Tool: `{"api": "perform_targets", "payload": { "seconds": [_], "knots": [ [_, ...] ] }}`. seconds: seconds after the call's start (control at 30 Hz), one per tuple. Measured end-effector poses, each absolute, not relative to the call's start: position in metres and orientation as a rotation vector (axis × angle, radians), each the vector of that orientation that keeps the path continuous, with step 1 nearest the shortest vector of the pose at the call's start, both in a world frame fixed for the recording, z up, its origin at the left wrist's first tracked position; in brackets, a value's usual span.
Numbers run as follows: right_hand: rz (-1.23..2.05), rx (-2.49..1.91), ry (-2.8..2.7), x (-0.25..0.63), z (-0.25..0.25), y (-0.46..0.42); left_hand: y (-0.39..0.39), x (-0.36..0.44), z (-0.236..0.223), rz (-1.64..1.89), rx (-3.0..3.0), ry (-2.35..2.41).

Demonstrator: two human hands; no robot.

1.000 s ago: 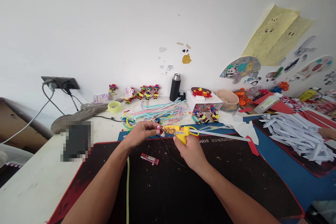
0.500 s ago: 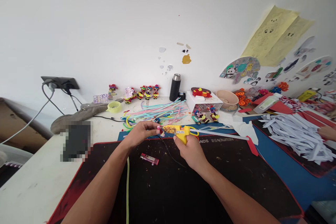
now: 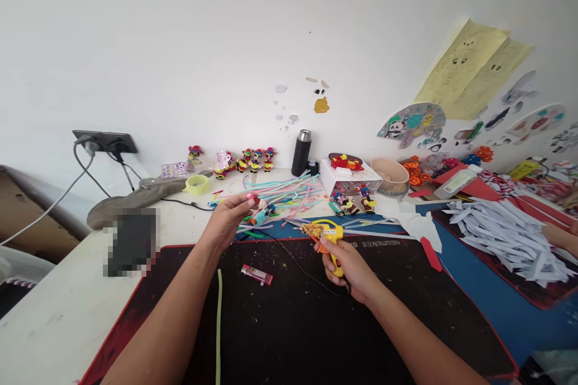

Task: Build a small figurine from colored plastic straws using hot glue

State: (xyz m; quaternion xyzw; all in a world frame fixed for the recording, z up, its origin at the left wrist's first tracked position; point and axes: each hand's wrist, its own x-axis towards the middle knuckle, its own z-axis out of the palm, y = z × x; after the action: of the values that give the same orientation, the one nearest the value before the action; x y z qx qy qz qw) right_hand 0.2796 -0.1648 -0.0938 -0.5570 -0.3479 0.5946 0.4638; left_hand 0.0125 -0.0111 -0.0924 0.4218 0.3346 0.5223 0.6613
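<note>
My left hand (image 3: pixel 224 221) is raised over the table's far part, thumb and fingers closed on a small pink-and-red piece (image 3: pixel 253 198). Just right of those fingertips is a small blue-and-turquoise figure (image 3: pixel 262 214) among the pipe cleaners. My right hand (image 3: pixel 350 269) wraps the handle of a yellow hot glue gun (image 3: pixel 332 232), its stained nozzle pointing left, with a gap between it and the pink piece. A pink lighter (image 3: pixel 257 274) lies on the black mat (image 3: pixel 289 331) between my forearms. Left of it runs a pale green strip (image 3: pixel 219 325).
Colourful pipe cleaners (image 3: pixel 293 189) lie behind my hands. Along the wall stand several small figures (image 3: pixel 256 160), a black flask (image 3: pixel 301 153) and a white box (image 3: pixel 350 177). A dark cord (image 3: pixel 298 264) crosses the mat. At right, another person's hand (image 3: pixel 560 237) touches white paper strips (image 3: pixel 519 240).
My left hand has moved left and up with the pink-and-red piece. The glue gun has drawn right and down, away from it, and its nozzle now stands apart.
</note>
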Motion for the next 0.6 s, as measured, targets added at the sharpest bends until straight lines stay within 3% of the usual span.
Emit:
{"api": "perform_targets", "payload": {
  "seconds": [0.4, 0.6],
  "knots": [
    [1.673, -1.447, -0.835, 0.282, -0.102, -0.152, -0.018, 0.019, -0.094, 1.044, 1.115, 0.775],
    [1.582, -1.683, -1.022, 0.291, -0.103, -0.155, -0.021, 0.021, -0.092, 1.01, 1.118, 0.75]
  ]
}}
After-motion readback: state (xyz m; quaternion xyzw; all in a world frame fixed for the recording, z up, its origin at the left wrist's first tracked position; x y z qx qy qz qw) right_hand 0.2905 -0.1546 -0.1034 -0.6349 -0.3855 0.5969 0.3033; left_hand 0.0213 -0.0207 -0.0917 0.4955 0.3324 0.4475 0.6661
